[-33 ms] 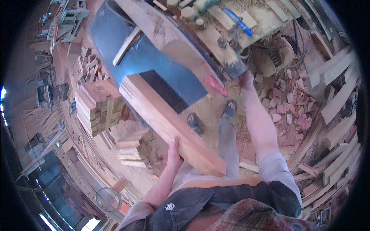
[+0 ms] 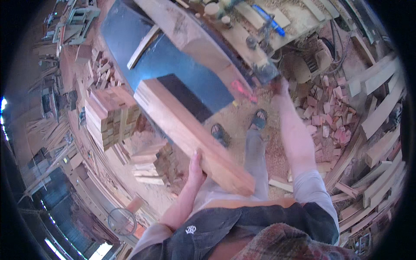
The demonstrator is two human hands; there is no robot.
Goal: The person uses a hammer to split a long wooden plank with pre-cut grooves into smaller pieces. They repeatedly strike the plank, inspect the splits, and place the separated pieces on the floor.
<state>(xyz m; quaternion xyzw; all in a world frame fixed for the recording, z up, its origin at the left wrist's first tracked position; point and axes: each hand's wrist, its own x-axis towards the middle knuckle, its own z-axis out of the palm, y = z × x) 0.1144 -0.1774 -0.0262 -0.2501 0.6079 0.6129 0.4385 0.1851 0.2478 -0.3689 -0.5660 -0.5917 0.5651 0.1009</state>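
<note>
My left hand (image 2: 196,171) grips the long, squared, reddish-brown wooden beam (image 2: 190,134), its far end by the flat blue metal table (image 2: 177,60). My right hand (image 2: 279,86) is at the grey block-shaped bench end (image 2: 265,72); I cannot tell its grip.

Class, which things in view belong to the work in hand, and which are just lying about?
Seemingly in use:
beam, held by the left hand
bench corner, at the right hand

Just lying about:
stick
pink offcuts
stacked timber
</note>
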